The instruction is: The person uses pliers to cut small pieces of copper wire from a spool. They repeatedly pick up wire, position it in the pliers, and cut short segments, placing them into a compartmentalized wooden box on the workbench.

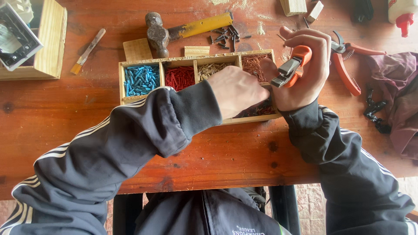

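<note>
Nearest the viewer, two arms in dark sleeves with pale stripes reach forward over a reddish wooden table [52, 113]. On the table stands a shallow wooden tray [121, 78] divided into compartments: blue pieces [141, 79] in the leftmost, red pieces [180, 77] next, pale tan pieces [215, 68] after that, and thin copper-coloured pieces [254, 65] at the far right. A lower compartment on the right holds dark reddish pieces [260, 109], mostly hidden by the hands.

The left hand [237, 90] hovers over the right part of the tray with its fingers curled downward; whether they pinch anything cannot be told. The right hand [305, 72] is wrapped firmly around the orange handles of a pair of cutting pliers [288, 70], held just above the tray's right edge, with the grey head pointing toward the left hand. Whether the cutting edges meet is not clear.

By judgement, the sorting work is well along: four compartments already hold good heaps of pieces, and the hands are busy at the lower right section.

Beyond the tray lie a hammer [183, 30] with a yellow handle, a scatter of dark nails [226, 37], small wood blocks [137, 49] and a small brush [87, 52]. To the right rest orange-handled pruning shears [350, 65], a purple cloth [398, 91] and a short dark chain [375, 114]. A wooden box [50, 43] sits at the far left
</note>
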